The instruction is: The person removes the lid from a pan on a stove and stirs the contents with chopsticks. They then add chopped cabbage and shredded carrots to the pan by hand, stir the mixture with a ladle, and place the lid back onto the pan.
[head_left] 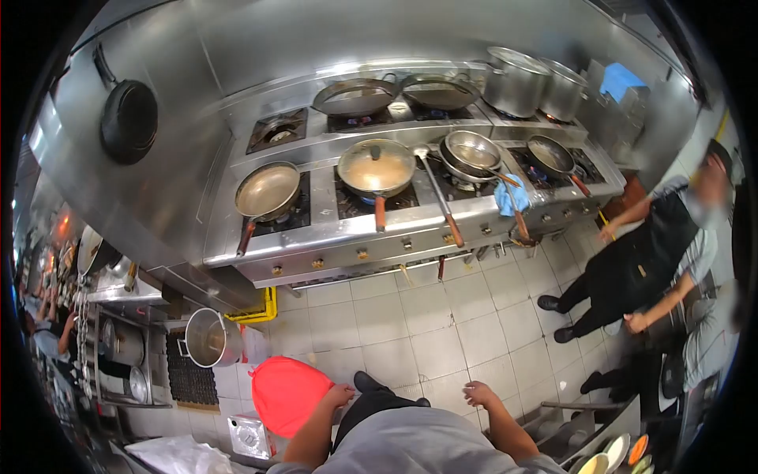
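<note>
My left hand (340,395) hangs at my left side, loosely open and holding nothing. It is beside a large smooth red thing (290,395) with a rounded edge, whose kind I cannot make out. My right hand (479,393) is out over the floor on my right, empty, with the fingers apart. Ahead of me on the stove (339,267) stand a lidded pan (377,167), a wooden-handled frying pan (268,191), stacked pans (472,152) and a dark frying pan (550,154). A long-handled ladle (439,193) lies between burners.
Two woks (355,98) and tall stockpots (515,83) stand on the back burners. A person in a black apron (643,249) is at the right, with another behind. A large pot (212,338) stands at left. Food containers (616,453) are near my right arm. A blue cloth (512,195) hangs at the stove.
</note>
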Available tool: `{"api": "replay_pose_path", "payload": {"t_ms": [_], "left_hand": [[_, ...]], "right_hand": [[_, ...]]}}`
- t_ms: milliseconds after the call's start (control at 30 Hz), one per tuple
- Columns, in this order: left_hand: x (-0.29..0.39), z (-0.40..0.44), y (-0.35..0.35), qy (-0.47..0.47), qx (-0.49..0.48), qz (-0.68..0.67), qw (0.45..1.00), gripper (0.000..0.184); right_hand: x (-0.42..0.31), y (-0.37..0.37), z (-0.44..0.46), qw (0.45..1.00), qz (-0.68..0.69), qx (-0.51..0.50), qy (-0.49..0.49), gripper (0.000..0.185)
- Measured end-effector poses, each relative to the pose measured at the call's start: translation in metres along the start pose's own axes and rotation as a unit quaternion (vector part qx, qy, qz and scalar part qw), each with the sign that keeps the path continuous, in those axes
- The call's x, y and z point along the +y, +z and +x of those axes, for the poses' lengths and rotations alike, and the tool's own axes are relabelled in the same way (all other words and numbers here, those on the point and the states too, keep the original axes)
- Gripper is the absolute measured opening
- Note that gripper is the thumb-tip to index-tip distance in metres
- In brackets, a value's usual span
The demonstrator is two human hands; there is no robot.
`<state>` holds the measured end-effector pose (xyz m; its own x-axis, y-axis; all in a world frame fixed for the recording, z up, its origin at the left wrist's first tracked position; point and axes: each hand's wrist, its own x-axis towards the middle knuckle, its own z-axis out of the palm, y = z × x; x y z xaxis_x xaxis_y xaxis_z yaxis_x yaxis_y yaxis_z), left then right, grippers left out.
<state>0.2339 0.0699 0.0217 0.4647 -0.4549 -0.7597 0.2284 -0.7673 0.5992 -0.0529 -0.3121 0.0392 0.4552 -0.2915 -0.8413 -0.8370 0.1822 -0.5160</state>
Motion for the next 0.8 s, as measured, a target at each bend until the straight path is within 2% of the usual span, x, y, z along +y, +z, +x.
{"api": "replay_pose_path", "payload": {"t_ms": [67,133,267,367,433,467,533,567,633,667,700,767,800], "left_hand": [[0.002,0.006,0.025,0.002,-0.020,0.001,1.000,0.026],[0.001,0.011,0.043,0.111,0.014,0.162,0.980,0.028],[-0.002,0.033,0.061,0.122,0.021,0.157,0.980,0.029],[0.018,0.030,0.068,0.070,0.006,0.117,0.991,0.026],[0.034,0.020,0.071,0.098,-0.038,0.152,0.983,0.023],[0.038,0.017,0.076,0.098,-0.036,0.154,0.983,0.023],[0.045,0.021,0.083,0.033,-0.101,0.230,0.967,0.029],[0.048,0.023,0.083,0.034,-0.100,0.231,0.967,0.029],[0.063,0.025,0.082,-0.019,-0.170,0.169,0.971,0.027],[0.072,0.023,0.077,0.005,-0.161,0.006,0.987,0.024],[0.091,0.017,0.067,0.026,-0.149,-0.158,0.976,0.020],[0.131,0.033,0.041,0.048,-0.156,-0.287,0.944,0.026],[0.162,0.035,0.027,0.062,-0.119,-0.324,0.936,0.026]], "right_hand": [[0.048,-0.032,-0.016,0.996,0.055,0.069,0.014,0.043],[0.088,-0.056,-0.036,0.989,0.074,0.124,0.044,0.040],[0.149,-0.074,-0.055,0.981,0.104,0.134,0.097,0.033],[0.160,-0.062,-0.069,0.977,0.138,0.128,0.101,0.030],[0.175,-0.048,-0.063,0.975,0.161,0.129,0.087,0.032],[0.182,-0.044,-0.055,0.980,0.161,0.100,0.065,0.043],[0.177,-0.031,-0.052,0.976,0.192,0.088,0.049,0.043],[0.173,-0.022,-0.053,0.972,0.220,0.077,0.037,0.043],[0.156,-0.015,-0.061,0.978,0.192,0.073,0.042,0.043],[0.149,-0.012,-0.064,0.983,0.171,0.068,0.030,0.042],[0.145,-0.011,-0.067,0.987,0.149,0.061,0.021,0.042],[0.144,-0.010,-0.075,0.986,0.154,0.059,0.012,0.041],[0.148,-0.012,-0.075,0.980,0.181,0.078,0.019,0.041]]}}
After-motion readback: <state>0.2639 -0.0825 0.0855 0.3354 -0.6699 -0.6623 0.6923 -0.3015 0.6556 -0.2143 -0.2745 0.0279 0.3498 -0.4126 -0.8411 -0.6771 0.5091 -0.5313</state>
